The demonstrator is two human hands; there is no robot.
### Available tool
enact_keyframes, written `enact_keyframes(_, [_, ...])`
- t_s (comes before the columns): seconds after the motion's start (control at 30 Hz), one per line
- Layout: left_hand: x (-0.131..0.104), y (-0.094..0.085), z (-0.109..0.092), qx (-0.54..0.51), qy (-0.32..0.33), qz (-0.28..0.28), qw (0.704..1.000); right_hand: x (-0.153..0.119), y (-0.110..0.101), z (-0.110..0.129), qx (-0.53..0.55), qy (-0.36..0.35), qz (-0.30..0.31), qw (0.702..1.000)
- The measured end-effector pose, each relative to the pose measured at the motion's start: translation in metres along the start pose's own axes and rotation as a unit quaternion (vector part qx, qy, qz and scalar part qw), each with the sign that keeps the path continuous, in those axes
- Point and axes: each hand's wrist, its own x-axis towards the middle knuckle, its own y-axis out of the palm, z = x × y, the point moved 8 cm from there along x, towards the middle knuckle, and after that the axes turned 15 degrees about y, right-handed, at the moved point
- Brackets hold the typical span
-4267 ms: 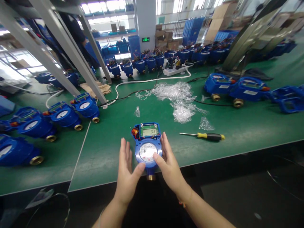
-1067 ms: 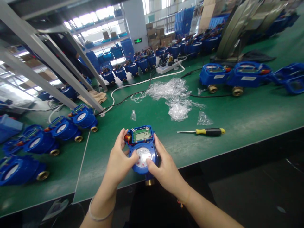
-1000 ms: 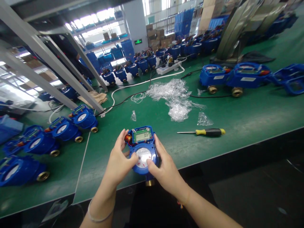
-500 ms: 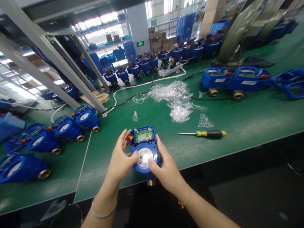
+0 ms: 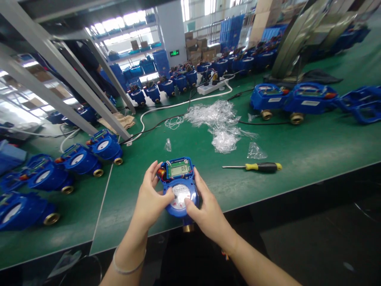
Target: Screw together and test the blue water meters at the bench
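A blue water meter (image 5: 179, 210) with a lit-up digital display, a round dial and a brass fitting is held over the near edge of the green table (image 5: 139, 206). My left hand (image 5: 151, 198) grips its left side, thumb on the dial and fingers by the orange and red wires. On the right side, my right hand (image 5: 210, 210) holds the meter, its thumb also on the dial. The display reads about 0.3. To the right lies a yellow and black screwdriver (image 5: 263, 167).
Several blue meters (image 5: 79, 159) stand at the left, and two more (image 5: 309, 99) at the right. Crumpled clear plastic bags (image 5: 224, 139) lie mid-table. Behind are a white power strip (image 5: 212, 86), cables and more meters. A grey metal frame (image 5: 111, 115) rises at the left.
The view has shifted very slightly, so the table items appear a little further left. Both hands keep the same hold on the meter.
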Motion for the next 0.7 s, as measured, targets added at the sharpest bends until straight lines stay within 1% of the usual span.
enact_keyframes(0.23, [0.0009,-0.0018,-0.0055,0.05,0.002,-0.004,0.999,-0.0005,-0.0008,-0.0037,0.014,-0.006,0.002,1.0])
enact_keyframes(0.33, [0.0016,-0.0024,-0.0063,0.051,0.001,-0.001,0.999,-0.0003,-0.0017,-0.0049,0.021,-0.005,0.001,1.0])
enact_keyframes(0.47, [0.0016,-0.0048,-0.0072,0.046,0.002,-0.022,0.999,0.0001,-0.0011,-0.0045,0.024,-0.007,0.004,1.0])
enact_keyframes(0.57, [0.0,-0.0034,-0.0079,0.051,0.001,-0.007,0.999,-0.0001,-0.0007,-0.0026,0.022,-0.011,0.001,1.0])
enact_keyframes(0.63, [-0.0016,-0.0034,-0.0064,0.034,0.0,0.009,0.999,-0.0001,-0.0007,-0.0016,0.022,-0.012,0.0,1.0])
enact_keyframes(0.7, [-0.0037,-0.0051,-0.0015,-0.034,-0.002,0.019,0.999,0.0001,-0.0012,-0.0022,0.03,-0.008,0.003,1.0])
